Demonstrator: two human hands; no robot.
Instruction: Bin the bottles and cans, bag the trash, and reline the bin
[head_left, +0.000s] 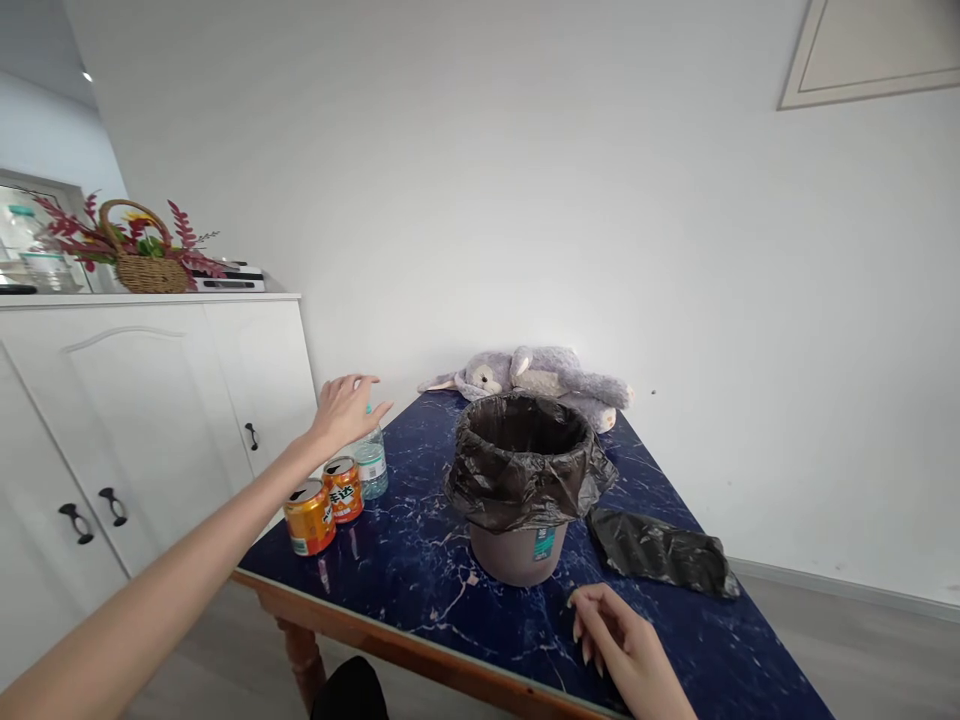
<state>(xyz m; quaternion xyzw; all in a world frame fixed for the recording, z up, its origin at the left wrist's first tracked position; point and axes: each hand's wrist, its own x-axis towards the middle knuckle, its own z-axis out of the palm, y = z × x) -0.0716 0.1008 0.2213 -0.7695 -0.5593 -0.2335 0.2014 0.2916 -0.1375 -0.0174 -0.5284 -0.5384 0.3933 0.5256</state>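
Observation:
My left hand [346,412] reaches out over the top of a clear plastic water bottle [371,465], its thumb and fingers apart. I cannot tell whether it touches the bottle, whose cap is partly covered. Two orange drink cans [309,520] stand beside the bottle, under my forearm. My right hand [615,640] rests at the near side of the table with its fingers loosely curled in and nothing visible in them. In front of it stands a trash bin [514,555], lined with a black plastic bag [517,490] folded over the rim.
All this stands on a dark blue marbled table [427,590]. A folded black bag [664,555] lies right of the bin. Behind the bin, a grey plush rabbit [540,375] lies against the wall. A white cabinet [172,390] on the left holds a flower basket [150,270].

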